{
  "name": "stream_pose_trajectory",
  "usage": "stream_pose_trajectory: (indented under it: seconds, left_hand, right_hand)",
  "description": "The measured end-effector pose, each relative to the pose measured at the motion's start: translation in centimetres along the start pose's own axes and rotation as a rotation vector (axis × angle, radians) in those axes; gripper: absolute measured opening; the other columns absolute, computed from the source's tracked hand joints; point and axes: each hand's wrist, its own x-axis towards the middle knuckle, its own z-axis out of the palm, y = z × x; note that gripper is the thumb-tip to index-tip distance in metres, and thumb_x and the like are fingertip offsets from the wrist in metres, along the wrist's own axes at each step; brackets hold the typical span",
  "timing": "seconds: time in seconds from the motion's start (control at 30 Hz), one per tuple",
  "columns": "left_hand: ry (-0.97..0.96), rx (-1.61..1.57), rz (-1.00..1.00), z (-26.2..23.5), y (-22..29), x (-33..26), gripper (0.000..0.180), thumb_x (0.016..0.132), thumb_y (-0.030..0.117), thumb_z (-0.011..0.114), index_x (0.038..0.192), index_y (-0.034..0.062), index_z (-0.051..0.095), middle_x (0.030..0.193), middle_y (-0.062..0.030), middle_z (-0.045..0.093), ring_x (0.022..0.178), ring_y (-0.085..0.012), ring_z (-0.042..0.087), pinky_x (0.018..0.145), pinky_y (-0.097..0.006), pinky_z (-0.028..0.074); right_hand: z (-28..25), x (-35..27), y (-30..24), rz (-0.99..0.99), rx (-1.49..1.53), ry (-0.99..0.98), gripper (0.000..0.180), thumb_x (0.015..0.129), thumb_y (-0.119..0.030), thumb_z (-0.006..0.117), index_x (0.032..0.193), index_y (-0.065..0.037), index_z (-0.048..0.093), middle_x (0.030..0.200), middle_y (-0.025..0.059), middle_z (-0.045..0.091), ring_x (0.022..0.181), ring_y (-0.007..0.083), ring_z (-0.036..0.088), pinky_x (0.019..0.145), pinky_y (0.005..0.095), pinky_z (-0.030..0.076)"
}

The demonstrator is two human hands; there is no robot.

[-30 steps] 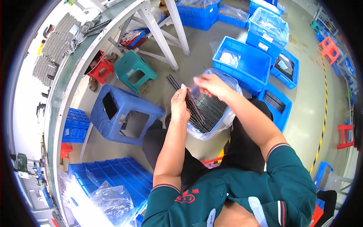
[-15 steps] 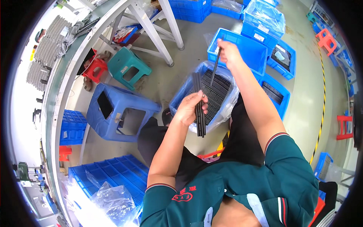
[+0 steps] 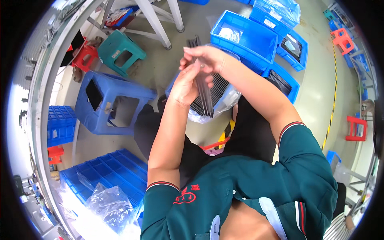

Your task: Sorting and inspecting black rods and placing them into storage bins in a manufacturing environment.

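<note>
A bundle of thin black rods is held upright at a slight tilt in front of me, blurred by motion. My left hand is closed around its middle. Above it, my right hand has its fingers bent around the upper part of the bundle, close against the left hand. Whether one rod is apart from the others there is hidden by the fingers. Below both hands stands a blue bin lined with clear plastic, with many similar dark rods lying side by side in it, partly covered by my hands.
A large blue bin with some clear plastic inside stands beyond my right hand. Smaller blue bins with dark parts are beside it. At left are a blue stool with a black phone-like slab, a green stool and stacked blue crates.
My right hand, which held a single rod over the bin, has come left to the bundle. Both hands now meet at it. The whole view has shifted slightly.
</note>
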Motion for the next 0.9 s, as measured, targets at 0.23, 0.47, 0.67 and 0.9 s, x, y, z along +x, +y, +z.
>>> stream_pose_trajectory:
  seconds: [0.23, 0.47, 0.67, 0.9]
  left_hand:
    - [0.575, -0.024, 0.359, -0.6, 4.4, -1.7, 0.021, 0.089, 0.027, 0.059, 0.084, 0.0066, 0.060, 0.086, -0.0053, 0.062, 0.083, -0.0140, 0.057, 0.079, -0.033, 0.044]
    - [0.490, -0.001, 0.305, -0.2, 6.4, -5.3, 0.033, 0.092, 0.032, 0.053, 0.080, 0.0018, 0.057, 0.093, -0.0112, 0.058, 0.085, -0.0176, 0.055, 0.076, -0.031, 0.045]
    - [0.456, 0.007, 0.325, -0.6, 7.1, -6.1, 0.037, 0.095, 0.035, 0.046, 0.080, 0.0013, 0.052, 0.088, -0.0124, 0.050, 0.078, -0.0200, 0.048, 0.072, -0.032, 0.042]
    - [0.388, 0.116, 0.269, -0.8, 7.5, -5.5, 0.040, 0.097, 0.040, 0.037, 0.076, 0.0061, 0.044, 0.084, -0.0080, 0.037, 0.075, -0.0190, 0.034, 0.070, -0.032, 0.032]
  right_hand:
    - [-2.9, 1.5, -6.0, -0.423, 0.055, 0.074, 0.035, 0.089, -0.035, 0.056, 0.067, -0.012, 0.041, 0.062, -0.0022, 0.036, 0.055, 0.0101, 0.035, 0.059, 0.0290, 0.036]
    - [-12.5, 7.3, -1.4, -0.440, -0.642, 0.833, 0.038, 0.080, -0.038, 0.067, 0.070, -0.003, 0.057, 0.059, 0.0023, 0.053, 0.054, 0.0126, 0.048, 0.053, 0.0297, 0.039]
    - [-20.7, 10.8, 3.9, -0.310, -1.112, 1.012, 0.047, 0.078, -0.048, 0.064, 0.092, -0.003, 0.065, 0.079, 0.0164, 0.065, 0.073, 0.0298, 0.061, 0.070, 0.0376, 0.046]
    - [-25.4, 12.0, 10.0, 0.014, -1.375, 1.047, 0.047, 0.076, -0.047, 0.064, 0.092, -0.003, 0.058, 0.089, 0.0190, 0.065, 0.087, 0.0368, 0.061, 0.076, 0.0439, 0.047]
